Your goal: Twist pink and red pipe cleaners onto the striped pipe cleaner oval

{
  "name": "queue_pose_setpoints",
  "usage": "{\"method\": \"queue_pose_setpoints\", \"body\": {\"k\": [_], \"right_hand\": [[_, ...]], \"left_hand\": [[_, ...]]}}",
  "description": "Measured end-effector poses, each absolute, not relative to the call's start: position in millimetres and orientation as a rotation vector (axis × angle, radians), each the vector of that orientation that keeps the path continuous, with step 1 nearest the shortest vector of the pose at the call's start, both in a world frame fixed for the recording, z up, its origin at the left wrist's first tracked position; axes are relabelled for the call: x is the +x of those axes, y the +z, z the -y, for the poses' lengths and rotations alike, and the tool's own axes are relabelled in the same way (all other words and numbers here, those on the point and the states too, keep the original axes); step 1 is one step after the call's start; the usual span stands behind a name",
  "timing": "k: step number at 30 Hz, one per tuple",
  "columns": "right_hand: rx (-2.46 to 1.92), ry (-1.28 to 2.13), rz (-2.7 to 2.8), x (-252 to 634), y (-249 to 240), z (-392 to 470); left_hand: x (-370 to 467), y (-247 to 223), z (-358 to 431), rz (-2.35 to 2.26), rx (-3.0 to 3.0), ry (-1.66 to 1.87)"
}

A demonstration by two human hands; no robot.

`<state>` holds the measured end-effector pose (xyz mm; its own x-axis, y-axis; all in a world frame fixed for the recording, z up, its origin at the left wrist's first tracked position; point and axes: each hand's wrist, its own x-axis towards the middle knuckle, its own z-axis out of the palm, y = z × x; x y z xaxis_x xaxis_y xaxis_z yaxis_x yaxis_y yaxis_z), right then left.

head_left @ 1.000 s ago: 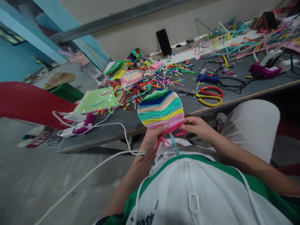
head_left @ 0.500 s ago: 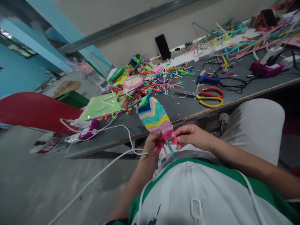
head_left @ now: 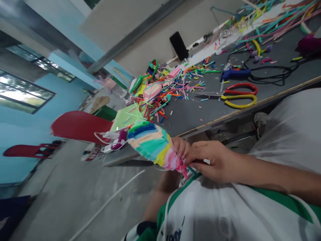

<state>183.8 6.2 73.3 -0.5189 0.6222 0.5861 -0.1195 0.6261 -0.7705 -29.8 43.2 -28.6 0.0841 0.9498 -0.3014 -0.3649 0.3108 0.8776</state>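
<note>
A leaf-shaped piece of fuzzy stripes (head_left: 152,144), in green, blue, peach, teal, yellow and pink, points toward the left over the table's front edge. My left hand (head_left: 180,148) holds it from behind near the pink end, its fingers showing over the upper edge. At that pink end my right hand (head_left: 213,159) pinches the piece, thumb and forefinger together. A teal stem comes out under my right fingers, close to my white and green top. The rest of my left hand is hidden behind the piece.
On the grey table (head_left: 185,117) lie red and yellow scissors (head_left: 240,95), a blue glue gun (head_left: 235,74) with a black cord, and scattered stem scraps (head_left: 185,83). A black phone (head_left: 179,46) leans on the wall. A purple power strip (head_left: 119,140) sits at the left corner; red chairs stand beyond.
The striped piece has tipped over to the left and nearer the camera. My left fingers now show at its upper edge, and my right hand has closed on the pink end. The view has turned.
</note>
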Motion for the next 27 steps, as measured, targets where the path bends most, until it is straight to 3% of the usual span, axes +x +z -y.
{"method": "queue_pose_setpoints", "body": {"k": [7, 15, 20, 27], "right_hand": [[-0.298, 0.989, 2.029, 186.5, 76.4, -0.7], [-0.913, 1.225, 1.447, 192.0, 45.7, -22.0], [-0.952, 1.396, 1.273, 199.8, 34.9, -28.7], [-1.068, 1.356, 1.360, 195.5, 21.0, -35.7]], "left_hand": [[-30.5, -26.8, -52.7, -0.962, 0.784, 1.243], [0.8, 28.2, -38.6, -1.045, 0.738, 1.347], [11.5, 43.5, -35.4, -1.011, 0.761, 1.404], [23.5, 54.1, -31.1, -1.007, 0.822, 1.503]]}}
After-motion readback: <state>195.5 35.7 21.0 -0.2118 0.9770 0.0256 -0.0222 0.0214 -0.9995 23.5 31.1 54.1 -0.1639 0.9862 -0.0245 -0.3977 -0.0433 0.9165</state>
